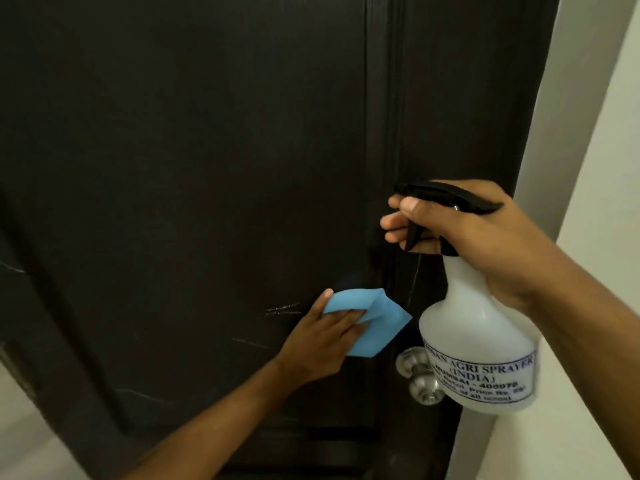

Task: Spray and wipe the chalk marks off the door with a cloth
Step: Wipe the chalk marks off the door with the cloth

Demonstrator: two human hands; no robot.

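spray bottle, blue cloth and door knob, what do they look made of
Spray bottle: looks like translucent white plastic, matte, with a black plastic trigger head and a printed label. Blue cloth: soft fabric, perhaps microfibre, since it folds limply under the left hand. Door knob: probably polished metal, silvery with bright reflections.

Dark, near-black panelled door [207, 150] bearing faint white chalk marks [284, 308]: short scratchy strokes at mid-height, with thinner lines lower down and at the far left edge. Folded light-blue cloth [138, 322] lying flat against the door just right of the strokes, close to the vertical moulding. Translucent white spray bottle [474, 341] with black trigger head and a printed label, held upright and clear of the door, nozzle directed toward the door surface.
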